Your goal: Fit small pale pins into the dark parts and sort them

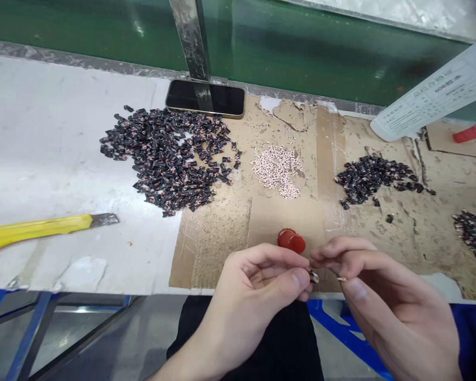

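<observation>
My left hand [262,286] pinches a small black piece [313,276] between thumb and forefinger, its light end facing right. A tiny pale copper-coloured piece [341,279] sits between the thumb and forefinger of my right hand [384,296]. A short gap parts the two pieces, just above the table's front edge. Right behind my left fingertips lie a red cap and red disc [291,241]. Farther back is a heap of tiny pinkish pieces [277,166]. A large heap of black pieces [170,153] spreads to its left, and a smaller black heap [371,177] lies to its right.
A yellow utility knife [43,230] lies at the left with its blade out. A phone [205,99] rests by the metal post [192,39]. At the right are a tilted white bottle [428,95], a red tip [470,133] and another small black heap [473,233].
</observation>
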A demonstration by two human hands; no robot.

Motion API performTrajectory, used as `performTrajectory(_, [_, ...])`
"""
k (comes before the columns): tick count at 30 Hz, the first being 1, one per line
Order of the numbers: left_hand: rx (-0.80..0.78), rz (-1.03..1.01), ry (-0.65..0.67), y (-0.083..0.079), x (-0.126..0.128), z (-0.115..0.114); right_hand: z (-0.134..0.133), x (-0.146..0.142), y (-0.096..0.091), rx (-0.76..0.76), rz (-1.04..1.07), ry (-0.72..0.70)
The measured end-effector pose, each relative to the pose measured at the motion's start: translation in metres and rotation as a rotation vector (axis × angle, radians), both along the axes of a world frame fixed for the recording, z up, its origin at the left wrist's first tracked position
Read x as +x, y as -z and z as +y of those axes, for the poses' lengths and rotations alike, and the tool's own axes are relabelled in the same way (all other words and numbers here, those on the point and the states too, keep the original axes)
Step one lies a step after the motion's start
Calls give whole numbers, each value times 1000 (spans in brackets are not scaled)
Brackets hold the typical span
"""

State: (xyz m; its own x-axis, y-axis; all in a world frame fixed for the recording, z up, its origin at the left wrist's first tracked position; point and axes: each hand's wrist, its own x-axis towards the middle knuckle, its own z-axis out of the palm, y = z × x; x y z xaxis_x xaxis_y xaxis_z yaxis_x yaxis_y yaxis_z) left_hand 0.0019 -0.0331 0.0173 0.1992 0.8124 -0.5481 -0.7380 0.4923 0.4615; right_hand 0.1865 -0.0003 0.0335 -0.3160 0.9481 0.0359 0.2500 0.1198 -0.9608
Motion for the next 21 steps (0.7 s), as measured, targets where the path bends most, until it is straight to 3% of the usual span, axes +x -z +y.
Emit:
performTrajectory(4, [12,-48,13,3,5,-1,-3,1,-2,-36,21,-68])
performTrajectory(21, [16,-41,6,0,4,-5,-7,-4,-3,-12,15,-61])
